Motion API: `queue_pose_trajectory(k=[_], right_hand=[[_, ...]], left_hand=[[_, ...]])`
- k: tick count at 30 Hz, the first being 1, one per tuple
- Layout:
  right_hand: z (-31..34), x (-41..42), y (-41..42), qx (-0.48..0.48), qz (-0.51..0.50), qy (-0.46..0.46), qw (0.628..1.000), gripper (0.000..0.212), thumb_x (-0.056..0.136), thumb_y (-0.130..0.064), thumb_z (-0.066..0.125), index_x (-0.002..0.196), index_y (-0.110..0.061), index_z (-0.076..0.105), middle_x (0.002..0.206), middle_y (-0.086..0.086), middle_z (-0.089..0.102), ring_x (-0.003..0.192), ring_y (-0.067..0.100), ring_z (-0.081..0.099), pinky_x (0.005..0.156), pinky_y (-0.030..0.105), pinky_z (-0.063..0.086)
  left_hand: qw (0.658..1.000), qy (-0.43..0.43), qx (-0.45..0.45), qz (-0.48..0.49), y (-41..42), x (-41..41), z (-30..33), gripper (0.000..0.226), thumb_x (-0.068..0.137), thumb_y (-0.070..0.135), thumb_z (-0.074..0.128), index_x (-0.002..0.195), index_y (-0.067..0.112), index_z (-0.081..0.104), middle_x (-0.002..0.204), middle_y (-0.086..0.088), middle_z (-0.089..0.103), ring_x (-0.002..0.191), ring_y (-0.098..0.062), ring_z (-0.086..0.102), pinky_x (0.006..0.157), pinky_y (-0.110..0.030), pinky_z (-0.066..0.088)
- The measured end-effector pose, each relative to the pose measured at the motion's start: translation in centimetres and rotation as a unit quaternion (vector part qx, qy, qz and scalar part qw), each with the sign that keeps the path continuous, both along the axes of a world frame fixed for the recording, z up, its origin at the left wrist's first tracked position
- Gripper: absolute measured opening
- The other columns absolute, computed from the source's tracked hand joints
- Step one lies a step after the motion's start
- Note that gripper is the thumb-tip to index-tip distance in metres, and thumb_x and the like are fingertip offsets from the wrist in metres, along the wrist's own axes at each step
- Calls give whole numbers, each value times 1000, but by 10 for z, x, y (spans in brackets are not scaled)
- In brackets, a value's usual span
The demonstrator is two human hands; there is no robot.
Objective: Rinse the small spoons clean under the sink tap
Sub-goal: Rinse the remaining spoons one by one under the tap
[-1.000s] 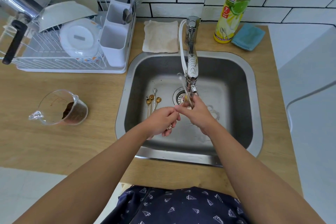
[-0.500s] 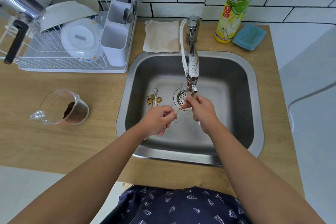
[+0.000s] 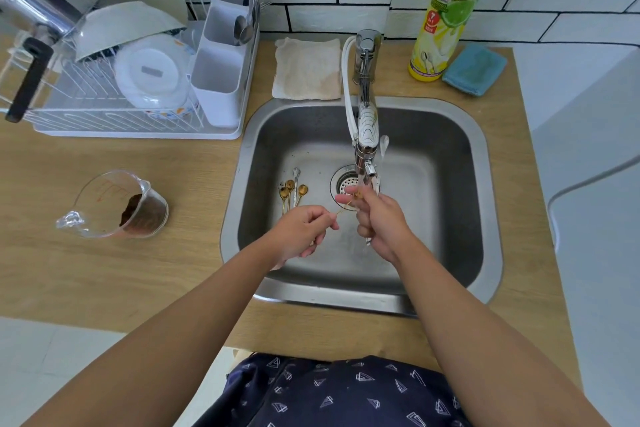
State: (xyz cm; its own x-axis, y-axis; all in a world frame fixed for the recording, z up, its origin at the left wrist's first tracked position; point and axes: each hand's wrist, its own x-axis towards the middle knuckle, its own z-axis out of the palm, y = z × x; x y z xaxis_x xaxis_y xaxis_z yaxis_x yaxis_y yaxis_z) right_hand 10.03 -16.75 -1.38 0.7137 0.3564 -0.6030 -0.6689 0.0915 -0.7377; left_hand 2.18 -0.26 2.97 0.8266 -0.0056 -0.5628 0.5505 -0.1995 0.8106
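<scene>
head view: my left hand (image 3: 301,230) pinches the gold spoon (image 3: 344,207) by its handle; right hand (image 3: 379,218) fingers rub its bowl under the tap (image 3: 367,135); best to turn it slowly.

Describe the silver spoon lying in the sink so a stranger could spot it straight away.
Start at the square stainless steel sink set in the wooden counter, and look at its floor left of the round drain strainer. A small cluster of teaspoons lies there, bowls pointing towards the wall. Three are small gold spoons; the slim silver spoon lies among them, its bowl reaching farthest back.
</scene>
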Motion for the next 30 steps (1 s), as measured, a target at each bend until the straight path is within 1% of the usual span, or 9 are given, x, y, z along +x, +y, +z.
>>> queue_pose_trajectory(k=[4, 6, 9, 12, 17, 21, 23, 27, 30], right_hand=[[7, -3, -1, -16, 31, -22, 999, 21, 101, -32, 66, 100, -15, 77, 100, 7, 79, 42, 4, 29, 40, 19, 27], [10, 5, -2, -35, -38, -38, 998, 25, 103, -30, 63, 87, -16, 77, 95, 8, 79, 40, 2, 32, 40, 20, 25], [13, 18, -10, 3, -134, -33, 990, 21, 108, -28, 55, 94, -17, 67, 82, -2, 79, 36, 1, 34, 37, 18, 25], [13, 22, -17, 33, -160, -30, 986, 19, 110, -27, 50, 103, -15, 62, 83, -5, 80, 37, 1, 27, 36, 18, 25], [14, 21, -20, 46, -177, -21, 983, 15, 110, -21, 50, 104, -14, 61, 95, 0, 82, 39, 2, 27, 38, 17, 25], [15, 20, -22, 56, -189, -24, 980, 15, 110, -22, 48, 105, -14, 59, 97, 1, 81, 39, 2, 27, 38, 18, 25], [15, 19, -21, 55, -179, -24, 982, 16, 111, -22, 48, 105, -14, 59, 93, -1, 81, 39, 2, 26, 38, 18, 24], [15, 16, -19, 56, -165, -15, 985, 16, 111, -22, 47, 106, -14, 60, 85, -5, 80, 38, 2, 26, 37, 17, 25], [14, 16, -20, 61, -166, -15, 984, 16, 111, -22, 48, 106, -14, 61, 87, -4, 80, 37, 2, 26, 37, 17, 24]], left_hand=[[999, 0, -13, 44, -9, 15, -3, 30, 105, 28, 50, 102, 5, 69, 61, 2, 50, 46, -9, 39, 45, -20, 33], [995, 16, -58, 82, -16, 24, -5, 26, 106, 23, 48, 106, 6, 67, 68, 1, 56, 50, -7, 46, 50, -20, 36], [979, 29, -147, 139, -23, 39, -7, 18, 106, 14, 49, 115, 8, 64, 81, -2, 68, 60, -8, 60, 56, -20, 42], [972, 15, -162, 172, -34, 53, -9, 5, 101, 13, 60, 101, 12, 64, 76, -2, 70, 57, -7, 63, 52, -17, 46], [962, 1, -114, 248, -49, 70, -14, 20, 91, 16, 74, 78, 12, 60, 54, 1, 62, 40, -6, 49, 40, -16, 39], [946, 5, -219, 240, -47, 69, -15, 8, 94, 7, 69, 90, 7, 63, 66, -6, 70, 54, -11, 67, 54, -17, 54], [958, 14, -192, 212, -46, 66, -16, 9, 94, 11, 69, 89, 10, 62, 65, -2, 67, 50, -10, 63, 50, -18, 51], [982, 5, -64, 176, -47, 63, -15, 28, 89, 29, 76, 74, 16, 56, 47, 4, 48, 36, -10, 35, 37, -20, 27], [976, 9, -124, 177, -44, 61, -13, 18, 96, 22, 67, 84, 10, 64, 59, -1, 57, 41, -9, 49, 39, -20, 41]])
